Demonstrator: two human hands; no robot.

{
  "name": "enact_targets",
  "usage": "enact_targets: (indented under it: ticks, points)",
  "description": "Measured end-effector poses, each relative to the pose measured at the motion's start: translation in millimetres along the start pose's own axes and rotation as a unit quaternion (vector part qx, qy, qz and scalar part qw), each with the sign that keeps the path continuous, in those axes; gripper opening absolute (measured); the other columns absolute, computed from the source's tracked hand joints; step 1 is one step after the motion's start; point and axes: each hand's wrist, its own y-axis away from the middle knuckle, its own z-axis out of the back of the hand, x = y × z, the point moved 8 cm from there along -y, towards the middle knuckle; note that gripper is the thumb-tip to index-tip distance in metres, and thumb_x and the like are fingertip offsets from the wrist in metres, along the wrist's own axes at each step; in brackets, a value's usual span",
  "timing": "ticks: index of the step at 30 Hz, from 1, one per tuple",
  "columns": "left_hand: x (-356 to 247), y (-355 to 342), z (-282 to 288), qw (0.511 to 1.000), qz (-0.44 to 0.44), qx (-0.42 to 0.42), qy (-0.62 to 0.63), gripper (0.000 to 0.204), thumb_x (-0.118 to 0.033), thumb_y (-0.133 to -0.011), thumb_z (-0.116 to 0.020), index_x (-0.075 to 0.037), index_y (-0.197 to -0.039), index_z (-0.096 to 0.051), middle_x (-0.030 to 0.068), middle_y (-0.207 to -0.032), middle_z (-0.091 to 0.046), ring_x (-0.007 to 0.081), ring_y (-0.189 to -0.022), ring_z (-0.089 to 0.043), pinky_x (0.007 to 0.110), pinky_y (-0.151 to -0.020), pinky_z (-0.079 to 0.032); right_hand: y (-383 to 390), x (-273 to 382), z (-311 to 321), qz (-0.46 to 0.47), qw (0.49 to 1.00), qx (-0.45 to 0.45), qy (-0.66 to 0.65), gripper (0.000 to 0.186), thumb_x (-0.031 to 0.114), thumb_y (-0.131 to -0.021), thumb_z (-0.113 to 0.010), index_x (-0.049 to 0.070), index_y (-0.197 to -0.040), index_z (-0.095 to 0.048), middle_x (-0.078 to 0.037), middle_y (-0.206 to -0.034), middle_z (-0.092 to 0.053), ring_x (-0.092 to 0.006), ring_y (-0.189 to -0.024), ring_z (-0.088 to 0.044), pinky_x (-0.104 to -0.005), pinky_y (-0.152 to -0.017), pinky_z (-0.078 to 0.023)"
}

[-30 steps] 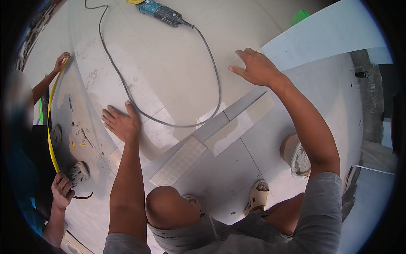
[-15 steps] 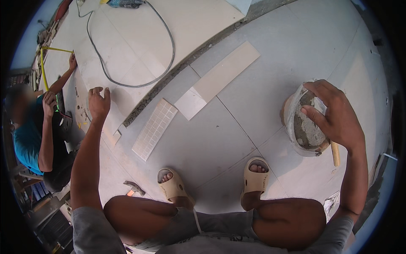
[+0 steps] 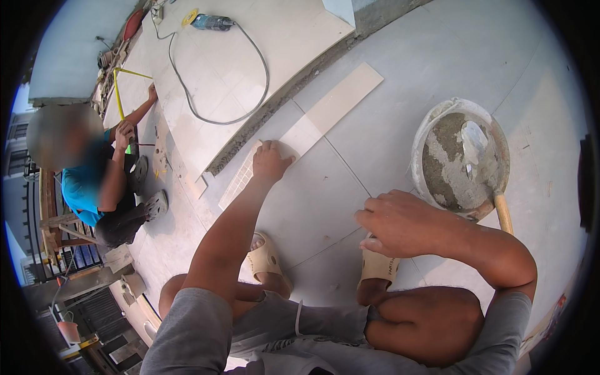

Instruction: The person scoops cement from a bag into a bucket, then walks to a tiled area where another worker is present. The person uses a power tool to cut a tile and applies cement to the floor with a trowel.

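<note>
My left hand (image 3: 270,161) reaches down over the upper end of a narrow tile strip (image 3: 236,187) marked with a grid of small squares. Its thumb stands apart from the fingers; the fingertips are partly hidden. Close by on the right lies a longer, plain beige tile strip (image 3: 340,97). My right hand (image 3: 397,225) hovers in front of my right sandal (image 3: 378,265), fingers loosely bent and nothing visible in them. Beyond it stands a bucket (image 3: 417,159) of grey mortar (image 3: 444,169). A wooden tool handle (image 3: 503,212) leans out over the rim, its working end partly buried.
A raised tiled step with a rough edge (image 3: 294,90) crosses ahead. On it lies an angle grinder (image 3: 212,22) with its looping cord (image 3: 265,69). At the left a crouching person in a blue shirt (image 3: 81,190) holds a yellow tape measure (image 3: 117,94).
My left hand has come right and down onto the gridded tile strip. My right hand has left the bucket and moved left toward my feet. The view has shifted, showing more of the co-worker.
</note>
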Motion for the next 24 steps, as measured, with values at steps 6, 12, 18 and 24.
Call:
enact_targets:
  ticks: [6,12,18,24]
  points:
    - [5,-3,-8,0.997,-0.025,-0.067,-0.032,0.095,-0.063,-0.078,-0.068,0.005,-0.140,-0.044,0.0241,-0.140,-0.045,0.0398,-0.135,-0.037,0.046,-0.112,-0.033,21,-18,0,-0.021,0.997,-0.075,0.010,0.032,0.029,-0.088,-0.066,-0.003,-0.092,-0.065,-0.018,-0.092,-0.066,-0.0345,-0.090,-0.065,-0.0448,-0.082,-0.050]
    - [-2,-16,3,0.989,-0.031,-0.135,0.044,0.084,-0.058,-0.082,-0.066,0.009,-0.131,-0.052,0.0258,-0.126,-0.054,0.0375,-0.122,-0.047,0.046,-0.107,-0.038,29,-26,-5,-0.066,0.996,-0.059,0.013,0.029,0.028,-0.088,-0.066,-0.001,-0.092,-0.066,-0.016,-0.090,-0.065,-0.0333,-0.088,-0.064,-0.0433,-0.081,-0.049]
    - [61,-41,-9,0.665,0.157,-0.160,0.713,0.037,-0.017,-0.094,-0.057,0.005,-0.124,-0.052,0.0203,-0.125,-0.057,0.0297,-0.113,-0.060,0.043,-0.094,-0.053,27,-18,-19,-0.052,0.997,-0.061,-0.004,0.024,0.025,-0.087,-0.065,0.002,-0.089,-0.069,-0.016,-0.091,-0.067,-0.0327,-0.087,-0.066,-0.0425,-0.080,-0.050]
    - [56,-61,12,0.197,0.130,-0.087,0.968,0.039,-0.005,-0.099,-0.043,0.003,-0.137,-0.036,0.0175,-0.131,-0.054,0.0317,-0.122,-0.057,0.053,-0.102,-0.051,28,-21,-22,-0.069,0.996,-0.049,-0.014,0.025,0.026,-0.087,-0.065,0.002,-0.089,-0.068,-0.016,-0.094,-0.067,-0.0325,-0.090,-0.065,-0.0430,-0.082,-0.049]
